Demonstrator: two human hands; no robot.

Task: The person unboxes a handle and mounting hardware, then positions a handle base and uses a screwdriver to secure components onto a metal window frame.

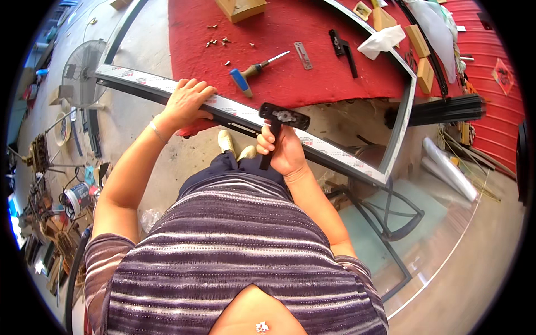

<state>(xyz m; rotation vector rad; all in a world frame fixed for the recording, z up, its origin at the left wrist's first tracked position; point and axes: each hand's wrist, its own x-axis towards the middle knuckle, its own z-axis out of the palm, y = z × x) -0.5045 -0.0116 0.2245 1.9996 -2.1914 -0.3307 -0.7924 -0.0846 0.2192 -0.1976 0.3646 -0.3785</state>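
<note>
My right hand (pixel 289 149) is closed around the lever of a black window handle (pixel 285 116). The handle's oblong base faces up, showing a grey metal mechanism, just over the near rail of a window frame (pixel 139 80). Printed white film covers the rail's top face. On that same rail, left of the handle, lies my left hand (pixel 188 99), fingers stretched across the film and thumb at the near side. Beyond the rail, a screwdriver (pixel 254 71) with a bulky blue and dark grip rests on red cloth. A slotted metal plate (pixel 303 56) and a second black handle (pixel 345 51) lie farther right.
The frame spans a table under red cloth (pixel 195 72). Several small screws (pixel 211 43), a cardboard box (pixel 240 8) and crumpled white paper (pixel 382 42) lie around it. A fan (pixel 85 72) stands at left. Black profiles (pixel 441 110) and a glass pane (pixel 357 223) are at right.
</note>
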